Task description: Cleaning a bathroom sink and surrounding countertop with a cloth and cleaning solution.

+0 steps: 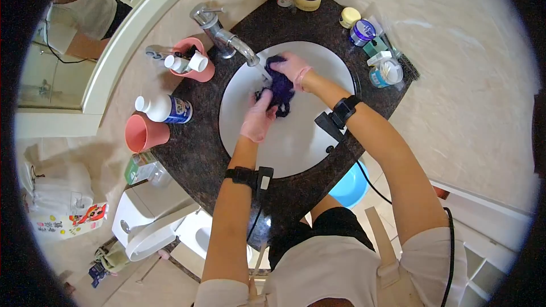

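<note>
A bundle of wet dark purple cloth [282, 87] is held over the white washbasin [294, 149], in its upper half. My left hand [258, 118], in a thin translucent pink glove, grips the lower left edge of the cloth. The upper end is in my right hand [291, 69], gloved the same way. From the chrome faucet [243, 51] a stream of water runs down beside the cloth, between the spout and my hands. Folds hide some fingertips, and what kind of cloth item it is cannot be told.
Left of the basin stand a pink cup with bottles [204, 68], a white bottle [158, 108] and another pink cup [155, 132]. Jars [362, 33] and a cotton swab tub [386, 73] line the right side. Below are a toilet [149, 217] and blue basin [352, 185].
</note>
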